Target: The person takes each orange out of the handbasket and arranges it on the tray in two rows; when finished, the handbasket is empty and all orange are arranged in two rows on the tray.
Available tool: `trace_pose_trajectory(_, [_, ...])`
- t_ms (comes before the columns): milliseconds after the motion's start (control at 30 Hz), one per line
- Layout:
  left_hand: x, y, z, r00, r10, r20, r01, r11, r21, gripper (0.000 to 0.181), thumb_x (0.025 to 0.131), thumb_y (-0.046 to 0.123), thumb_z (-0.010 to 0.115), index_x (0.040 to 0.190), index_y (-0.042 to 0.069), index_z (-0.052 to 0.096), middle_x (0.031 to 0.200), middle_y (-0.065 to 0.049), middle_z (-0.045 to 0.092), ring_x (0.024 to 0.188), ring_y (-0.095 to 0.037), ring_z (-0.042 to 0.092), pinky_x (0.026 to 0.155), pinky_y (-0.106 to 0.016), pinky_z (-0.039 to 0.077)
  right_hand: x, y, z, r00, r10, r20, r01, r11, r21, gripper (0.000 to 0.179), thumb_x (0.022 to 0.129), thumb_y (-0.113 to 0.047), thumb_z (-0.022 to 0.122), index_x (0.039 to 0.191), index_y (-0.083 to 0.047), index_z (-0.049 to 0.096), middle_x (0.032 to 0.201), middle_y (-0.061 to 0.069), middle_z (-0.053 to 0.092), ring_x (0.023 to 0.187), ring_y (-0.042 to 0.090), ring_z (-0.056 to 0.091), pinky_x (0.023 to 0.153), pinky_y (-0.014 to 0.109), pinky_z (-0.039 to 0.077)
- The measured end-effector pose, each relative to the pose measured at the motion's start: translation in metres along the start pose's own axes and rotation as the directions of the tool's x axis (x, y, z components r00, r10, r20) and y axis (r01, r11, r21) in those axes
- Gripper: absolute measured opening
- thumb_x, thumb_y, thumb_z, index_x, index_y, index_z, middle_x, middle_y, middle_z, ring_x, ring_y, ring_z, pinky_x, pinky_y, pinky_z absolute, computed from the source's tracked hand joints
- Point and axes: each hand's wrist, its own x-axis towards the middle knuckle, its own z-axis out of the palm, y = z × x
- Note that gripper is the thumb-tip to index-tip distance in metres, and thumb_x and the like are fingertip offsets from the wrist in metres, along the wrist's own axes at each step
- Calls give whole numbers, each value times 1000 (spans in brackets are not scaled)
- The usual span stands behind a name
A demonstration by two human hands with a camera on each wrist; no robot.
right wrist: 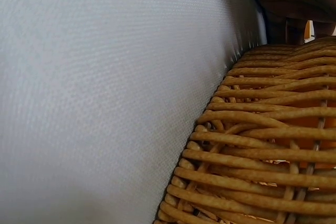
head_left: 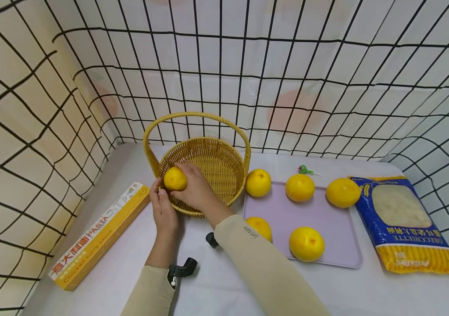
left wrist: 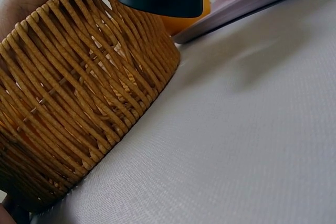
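Note:
In the head view, my right hand (head_left: 194, 186) reaches over a wicker basket (head_left: 224, 175) and holds an orange (head_left: 175, 179) inside its left part, thumb on the near side and fingers on the far side. My left hand (head_left: 164, 213) is at the basket's near left side, its thumb by the rim and its fingers along the outer wall. The left wrist view shows the basket's woven wall (left wrist: 89, 77) standing on the white cloth, with part of a hand along the rim. From the right wrist, the wall (right wrist: 262, 150) shows an orange patch through its gaps.
Right of the basket lies a lilac tray (head_left: 335, 232) with several oranges (head_left: 306, 244) on or at it. A lollipop (head_left: 304, 170) lies behind it. An orecchiette bag (head_left: 406, 219) is at the right, a pasta box (head_left: 100, 237) at the left. Black wire mesh (head_left: 220, 74) surrounds the table.

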Motion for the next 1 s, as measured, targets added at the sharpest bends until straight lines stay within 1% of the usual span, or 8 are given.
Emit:
trace_pose_trajectory(133, [0, 0, 0, 1000, -7, -1, 7, 1000, 1, 44, 111, 21, 28, 154, 13, 32, 166, -8, 32, 156, -26, 25, 130, -47, 18, 0, -1, 0, 1000, -11, 5, 11, 1000, -12, 81, 89, -25, 81, 157, -24, 38, 161, 8, 36, 140, 28, 50, 116, 47, 44])
trace_pose_trajectory(333, [2, -5, 1, 1000, 14, -4, -14, 1000, -15, 44, 111, 20, 27, 154, 12, 32, 165, -9, 32, 156, -25, 26, 130, -46, 19, 0, -1, 0, 1000, -20, 1, 20, 999, -26, 77, 91, -23, 79, 157, -24, 39, 158, 8, 40, 139, 27, 51, 116, 46, 44])
trace_pose_trajectory(567, [18, -47, 2, 999, 46, -23, -46, 999, -2, 43, 111, 37, 28, 153, 26, 33, 164, 3, 33, 155, -19, 27, 130, -46, 19, 0, 1, 2, 1000, -28, -15, 27, 999, -44, 76, 91, -25, 78, 157, -23, 40, 157, 8, 42, 139, 26, 51, 116, 45, 44])
trace_pose_trajectory(867, [17, -45, 2, 999, 26, -30, -25, 1000, 4, 43, 111, 39, 28, 153, 29, 34, 164, 3, 34, 155, -19, 28, 129, -48, 20, -1, 1, 1, 999, -30, -40, 28, 999, -30, 73, 92, -27, 78, 155, -22, 42, 156, 7, 44, 138, 26, 52, 115, 46, 45])
trace_pose_trajectory(1000, [16, -44, 2, 999, 30, -29, -30, 1000, -2, 43, 111, 39, 29, 153, 28, 34, 164, 3, 34, 155, -19, 28, 129, -47, 20, 0, 2, 2, 998, -23, -54, 22, 999, -26, 69, 92, -29, 77, 153, -23, 44, 155, 6, 46, 135, 25, 54, 113, 46, 47])
